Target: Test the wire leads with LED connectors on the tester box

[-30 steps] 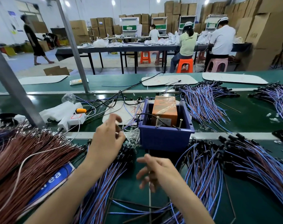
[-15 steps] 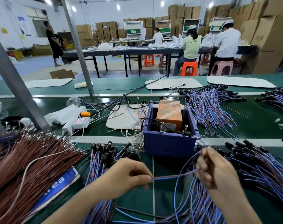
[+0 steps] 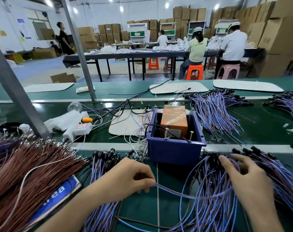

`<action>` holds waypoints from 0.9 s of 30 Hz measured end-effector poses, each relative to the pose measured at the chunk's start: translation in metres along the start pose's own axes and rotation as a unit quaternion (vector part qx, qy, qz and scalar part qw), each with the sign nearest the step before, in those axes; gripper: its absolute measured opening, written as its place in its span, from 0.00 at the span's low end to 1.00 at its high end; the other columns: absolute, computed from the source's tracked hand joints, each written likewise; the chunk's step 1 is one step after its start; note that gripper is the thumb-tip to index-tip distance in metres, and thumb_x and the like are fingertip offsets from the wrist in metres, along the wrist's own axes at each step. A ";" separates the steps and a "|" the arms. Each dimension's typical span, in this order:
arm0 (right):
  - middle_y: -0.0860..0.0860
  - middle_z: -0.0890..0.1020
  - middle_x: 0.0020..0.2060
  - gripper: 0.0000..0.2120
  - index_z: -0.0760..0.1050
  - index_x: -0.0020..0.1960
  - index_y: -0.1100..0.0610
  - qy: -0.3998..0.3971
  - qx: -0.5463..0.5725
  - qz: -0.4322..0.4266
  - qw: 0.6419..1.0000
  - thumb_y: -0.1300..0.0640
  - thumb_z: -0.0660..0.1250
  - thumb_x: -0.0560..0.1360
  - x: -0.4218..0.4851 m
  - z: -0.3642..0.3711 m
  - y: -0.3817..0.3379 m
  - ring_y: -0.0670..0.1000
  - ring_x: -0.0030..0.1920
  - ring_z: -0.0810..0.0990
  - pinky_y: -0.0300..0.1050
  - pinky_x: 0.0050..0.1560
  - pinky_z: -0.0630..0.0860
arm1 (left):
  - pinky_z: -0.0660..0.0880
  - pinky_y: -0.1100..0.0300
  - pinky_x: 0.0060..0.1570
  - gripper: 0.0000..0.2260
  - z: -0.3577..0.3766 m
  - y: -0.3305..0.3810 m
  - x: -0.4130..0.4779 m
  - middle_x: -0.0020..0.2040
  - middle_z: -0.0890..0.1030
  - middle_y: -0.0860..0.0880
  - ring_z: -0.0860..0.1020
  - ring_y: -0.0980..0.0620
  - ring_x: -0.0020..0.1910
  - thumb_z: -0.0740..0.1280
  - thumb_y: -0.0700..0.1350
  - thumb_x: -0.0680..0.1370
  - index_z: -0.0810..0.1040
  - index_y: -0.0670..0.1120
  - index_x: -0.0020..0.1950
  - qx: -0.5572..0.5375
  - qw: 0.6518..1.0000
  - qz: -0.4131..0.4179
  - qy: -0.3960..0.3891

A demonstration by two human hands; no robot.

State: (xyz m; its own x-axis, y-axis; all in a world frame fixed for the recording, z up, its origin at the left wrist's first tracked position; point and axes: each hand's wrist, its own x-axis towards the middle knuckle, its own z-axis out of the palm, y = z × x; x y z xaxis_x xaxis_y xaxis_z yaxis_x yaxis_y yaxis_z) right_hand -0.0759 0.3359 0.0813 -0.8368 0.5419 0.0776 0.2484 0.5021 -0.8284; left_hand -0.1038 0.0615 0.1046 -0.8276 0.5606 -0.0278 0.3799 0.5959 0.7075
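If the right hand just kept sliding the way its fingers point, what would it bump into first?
Probably the black connector ends of the wire pile, just ahead of the right hand. Beyond them stands the blue tester box. Depth is hard to judge.

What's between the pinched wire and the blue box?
Nothing visible blocks it. The left hand pinches the wire, and only bare green mat lies before the blue box. Its front wall probably needs lifting over to reach the metal posts.

Left hand [image 3: 130, 179] pinches, fingers curled — right hand [image 3: 247, 178] lies spread.
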 end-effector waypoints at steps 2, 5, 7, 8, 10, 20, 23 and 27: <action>0.55 0.74 0.59 0.23 0.77 0.61 0.52 -0.008 -0.035 -0.054 0.998 0.40 0.69 0.71 -0.011 0.006 -0.016 0.52 0.51 0.75 0.49 0.53 0.73 | 0.71 0.71 0.34 0.05 0.003 0.011 0.010 0.31 0.80 0.59 0.76 0.62 0.29 0.69 0.48 0.77 0.81 0.52 0.41 0.012 1.000 0.021 -0.002; 0.48 0.75 0.54 0.17 0.78 0.56 0.41 -0.108 -0.244 -0.091 0.959 0.34 0.63 0.72 -0.020 0.013 -0.032 0.51 0.56 0.72 0.48 0.60 0.70 | 0.66 0.76 0.33 0.05 0.005 0.027 0.024 0.30 0.78 0.58 0.75 0.66 0.29 0.68 0.46 0.78 0.81 0.49 0.43 0.057 0.997 0.059 -0.010; 0.43 0.78 0.44 0.16 0.78 0.48 0.41 -0.223 -0.281 -0.056 0.932 0.32 0.60 0.73 -0.023 0.009 -0.038 0.48 0.47 0.77 0.45 0.53 0.75 | 0.65 0.77 0.34 0.05 0.004 0.033 0.029 0.31 0.78 0.58 0.74 0.67 0.29 0.67 0.46 0.78 0.81 0.47 0.44 0.085 0.994 0.074 -0.012; 0.44 0.78 0.40 0.17 0.78 0.44 0.43 -0.272 -0.283 -0.039 0.919 0.32 0.61 0.73 -0.024 0.006 -0.038 0.47 0.43 0.78 0.43 0.48 0.76 | 0.65 0.77 0.34 0.05 0.003 0.035 0.030 0.32 0.78 0.57 0.74 0.67 0.30 0.67 0.46 0.78 0.81 0.47 0.45 0.098 0.992 0.079 -0.012; 0.45 0.75 0.31 0.20 0.76 0.33 0.48 -0.353 -0.325 -0.043 0.876 0.33 0.65 0.71 -0.026 0.003 -0.040 0.46 0.34 0.75 0.41 0.38 0.72 | 0.65 0.77 0.35 0.05 0.001 0.035 0.031 0.33 0.79 0.56 0.74 0.67 0.31 0.67 0.46 0.78 0.82 0.47 0.46 0.115 0.990 0.085 -0.014; 0.53 0.82 0.31 0.09 0.71 0.42 0.59 -0.397 0.116 -0.132 0.901 0.60 0.72 0.74 -0.032 0.024 -0.042 0.48 0.32 0.79 0.42 0.34 0.74 | 0.65 0.75 0.36 0.03 -0.007 0.039 0.033 0.33 0.76 0.58 0.73 0.66 0.33 0.67 0.44 0.78 0.80 0.46 0.47 0.122 0.982 0.142 -0.014; 0.57 0.81 0.28 0.07 0.71 0.45 0.63 -0.347 0.232 -0.077 0.905 0.64 0.69 0.74 -0.036 0.032 -0.045 0.52 0.29 0.81 0.39 0.27 0.69 | 0.69 0.72 0.37 0.01 -0.008 0.038 0.034 0.33 0.78 0.55 0.75 0.63 0.32 0.69 0.43 0.77 0.79 0.47 0.45 0.036 0.992 0.118 0.031; 0.58 0.81 0.28 0.15 0.70 0.41 0.65 -0.262 0.361 0.000 0.895 0.55 0.71 0.66 -0.042 0.046 -0.048 0.53 0.29 0.81 0.38 0.25 0.68 | 0.77 0.63 0.40 0.05 0.017 0.040 0.040 0.35 0.82 0.50 0.79 0.54 0.35 0.70 0.35 0.74 0.78 0.43 0.47 -0.320 0.939 -0.001 0.128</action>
State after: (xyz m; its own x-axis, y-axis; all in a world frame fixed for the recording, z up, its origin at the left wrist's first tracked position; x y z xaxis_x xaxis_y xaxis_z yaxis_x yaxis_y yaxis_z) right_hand -0.0756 0.2579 0.0922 -0.9977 0.0571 -0.0361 0.0262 -0.1662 -0.9857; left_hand -0.1149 0.1172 0.1195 -0.9316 0.3540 0.0822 0.1188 0.0830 0.9894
